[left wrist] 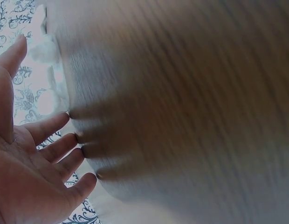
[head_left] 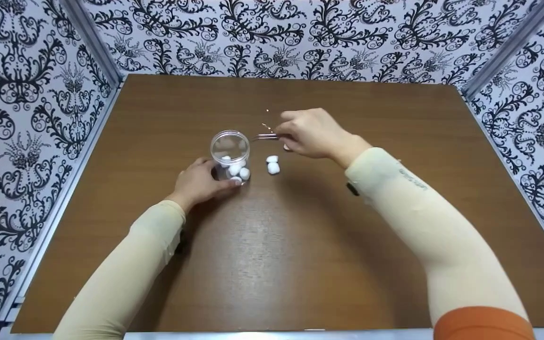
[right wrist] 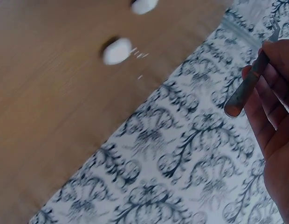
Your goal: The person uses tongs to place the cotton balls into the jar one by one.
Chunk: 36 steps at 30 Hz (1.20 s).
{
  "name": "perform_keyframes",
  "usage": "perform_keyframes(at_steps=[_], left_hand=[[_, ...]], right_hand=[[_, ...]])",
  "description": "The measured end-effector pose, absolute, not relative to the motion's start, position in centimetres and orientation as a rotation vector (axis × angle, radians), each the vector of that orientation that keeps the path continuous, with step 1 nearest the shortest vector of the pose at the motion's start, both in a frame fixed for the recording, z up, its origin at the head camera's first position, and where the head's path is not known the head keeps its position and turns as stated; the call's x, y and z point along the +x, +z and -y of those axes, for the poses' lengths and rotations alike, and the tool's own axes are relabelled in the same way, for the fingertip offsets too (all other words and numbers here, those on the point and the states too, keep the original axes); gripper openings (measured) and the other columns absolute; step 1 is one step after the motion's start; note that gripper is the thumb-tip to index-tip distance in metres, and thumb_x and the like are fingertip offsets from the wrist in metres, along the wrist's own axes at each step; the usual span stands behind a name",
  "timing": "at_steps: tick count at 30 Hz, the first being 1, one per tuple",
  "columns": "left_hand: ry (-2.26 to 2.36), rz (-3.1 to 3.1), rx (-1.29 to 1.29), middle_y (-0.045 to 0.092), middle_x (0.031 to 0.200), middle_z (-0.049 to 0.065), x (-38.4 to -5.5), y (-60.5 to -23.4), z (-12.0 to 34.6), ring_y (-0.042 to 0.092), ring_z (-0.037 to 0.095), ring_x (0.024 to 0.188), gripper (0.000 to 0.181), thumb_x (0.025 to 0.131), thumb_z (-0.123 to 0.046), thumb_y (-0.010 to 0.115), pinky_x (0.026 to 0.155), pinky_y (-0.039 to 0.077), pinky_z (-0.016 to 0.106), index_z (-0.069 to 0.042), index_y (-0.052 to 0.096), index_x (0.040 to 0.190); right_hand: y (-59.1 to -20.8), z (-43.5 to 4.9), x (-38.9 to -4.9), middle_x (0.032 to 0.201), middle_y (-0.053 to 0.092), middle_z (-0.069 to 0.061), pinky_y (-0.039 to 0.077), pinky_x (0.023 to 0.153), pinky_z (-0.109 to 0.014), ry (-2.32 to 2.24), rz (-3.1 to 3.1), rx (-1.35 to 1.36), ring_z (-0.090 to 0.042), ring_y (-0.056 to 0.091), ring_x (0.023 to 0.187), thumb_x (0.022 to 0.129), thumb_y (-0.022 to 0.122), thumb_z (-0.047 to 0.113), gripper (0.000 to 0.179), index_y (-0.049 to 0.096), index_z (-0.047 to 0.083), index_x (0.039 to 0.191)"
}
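Observation:
A clear round jar (head_left: 230, 147) without a lid stands left of centre, with several white puffy balls (head_left: 235, 169) in its lower part. My left hand (head_left: 201, 182) holds the jar low down, thumb in front and fingers at its far side. In the left wrist view its fingertips (left wrist: 65, 116) are down at the tabletop. My right hand (head_left: 313, 133) grips a small metal fork (right wrist: 249, 86) by its handle; its prongs point left toward the jar. Two white balls (head_left: 273, 165) lie touching on the table, and another (head_left: 286, 148) peeks out under the right hand.
A brown wooden table (head_left: 253, 245) carries everything. Tiny pale specks (head_left: 266, 126) lie beyond the fork. Black-and-white patterned walls (head_left: 272, 38) rise at the back and both sides, with metal posts (head_left: 95, 42) in the corners.

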<state>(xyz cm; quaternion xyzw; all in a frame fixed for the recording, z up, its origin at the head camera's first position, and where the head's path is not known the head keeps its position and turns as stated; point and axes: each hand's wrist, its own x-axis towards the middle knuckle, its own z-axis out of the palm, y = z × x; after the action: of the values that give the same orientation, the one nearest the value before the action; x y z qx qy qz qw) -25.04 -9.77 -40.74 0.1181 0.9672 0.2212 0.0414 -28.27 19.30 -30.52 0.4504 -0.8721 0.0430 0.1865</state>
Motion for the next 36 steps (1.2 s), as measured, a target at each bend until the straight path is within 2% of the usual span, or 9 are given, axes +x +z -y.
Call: perform_keyframes(at_steps=[7, 13, 24, 33, 36], left_hand=[[0.678, -2.957, 0.353, 0.046, 0.129, 0.012, -25.1, -40.6, 9.8, 0.042, 0.030, 0.119, 0.086, 0.067, -0.074, 0.059, 0.093, 0.028, 0.056, -0.014, 0.053, 0.129], [0.678, -2.957, 0.329, 0.045, 0.130, 0.012, -25.1, -40.6, 9.7, 0.041, 0.030, 0.119, 0.086, 0.067, -0.074, 0.059, 0.095, 0.026, 0.055, -0.014, 0.053, 0.128], [0.666, -2.948, 0.325, 0.045, 0.131, 0.012, -25.2, -40.8, 9.8, 0.039, 0.030, 0.121, 0.087, 0.066, -0.075, 0.058, 0.095, 0.026, 0.055, -0.016, 0.052, 0.130], [0.703, -2.956, 0.327, 0.048, 0.127, 0.009, -25.1, -40.7, 9.8, 0.043, 0.027, 0.117, 0.081, 0.067, -0.072, 0.061, 0.094, 0.027, 0.054, -0.017, 0.055, 0.126], [0.702, -2.954, 0.328, 0.049, 0.126, 0.009, -25.1, -40.7, 9.7, 0.042, 0.027, 0.118, 0.082, 0.067, -0.073, 0.060, 0.094, 0.026, 0.054, -0.016, 0.054, 0.126]], right_hand=[[-33.2, -23.6, -28.3, 0.075, 0.048, 0.006, 0.041, 0.048, -0.034, 0.065, 2.527, 1.226, -0.012, 0.047, 0.056, 0.083, 0.062, 0.023, 0.013, 0.072, 0.019, 0.091], [-34.9, -25.5, -28.1, 0.075, 0.048, 0.005, 0.040, 0.047, -0.038, 0.075, 2.568, 1.212, -0.015, 0.048, 0.055, 0.082, 0.066, 0.022, 0.010, 0.072, 0.018, 0.090], [-37.2, -25.5, -28.3, 0.074, 0.048, 0.004, 0.040, 0.048, -0.039, 0.045, 2.568, 1.237, -0.015, 0.048, 0.056, 0.083, 0.067, 0.024, 0.008, 0.070, 0.018, 0.087], [-37.6, -24.5, -28.5, 0.071, 0.045, 0.001, 0.040, 0.047, -0.041, 0.020, 2.532, 1.250, -0.019, 0.047, 0.053, 0.082, 0.068, 0.024, 0.009, 0.066, 0.016, 0.078], [-37.8, -24.1, -28.7, 0.072, 0.047, 0.001, 0.040, 0.048, -0.041, 0.030, 2.525, 1.270, -0.020, 0.047, 0.054, 0.083, 0.067, 0.024, 0.009, 0.067, 0.015, 0.080]])
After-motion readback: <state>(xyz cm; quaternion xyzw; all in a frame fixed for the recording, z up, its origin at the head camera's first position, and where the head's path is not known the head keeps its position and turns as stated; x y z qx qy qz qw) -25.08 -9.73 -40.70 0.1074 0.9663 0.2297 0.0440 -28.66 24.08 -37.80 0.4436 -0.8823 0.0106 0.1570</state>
